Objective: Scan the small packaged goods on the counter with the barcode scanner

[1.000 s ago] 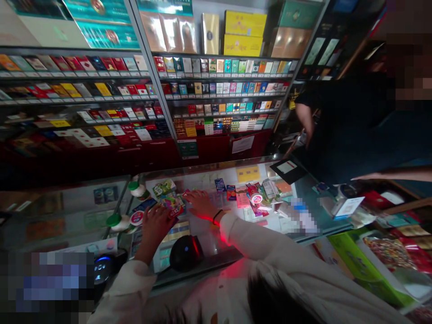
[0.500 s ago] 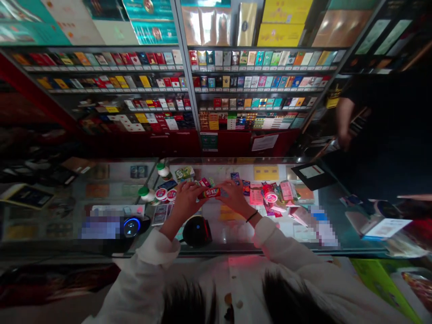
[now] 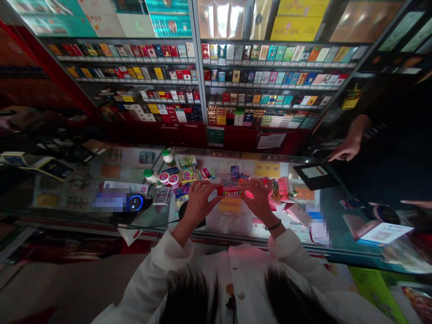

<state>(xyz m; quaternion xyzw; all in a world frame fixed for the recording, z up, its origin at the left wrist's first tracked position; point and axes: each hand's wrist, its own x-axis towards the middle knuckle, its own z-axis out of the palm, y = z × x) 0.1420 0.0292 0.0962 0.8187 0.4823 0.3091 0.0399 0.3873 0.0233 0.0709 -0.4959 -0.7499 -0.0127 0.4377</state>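
Over a glass-topped counter (image 3: 216, 227), a black device (image 3: 201, 220) sits partly blocked by the left hand (image 3: 201, 202), whose fingers pinch one end of a red candy roll (image 3: 230, 191); the right hand (image 3: 258, 198) grips the other end. Capped white bottles (image 3: 151, 176) and round tubs (image 3: 174, 181) stand leftward, contents unseen. Yellow boxes (image 3: 266, 169) show beneath the glass. Another person's hand (image 3: 349, 146) is near a black folder (image 3: 332, 181). Farther back, dim shelves (image 3: 270, 65) hold rows of cigarette packs (image 3: 272, 53).

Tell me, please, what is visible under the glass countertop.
Through the glass countertop, a yellow box shows near the far edge, and another yellow item between the left hand and right hand. What lies below the hands and scattered packets is covered.
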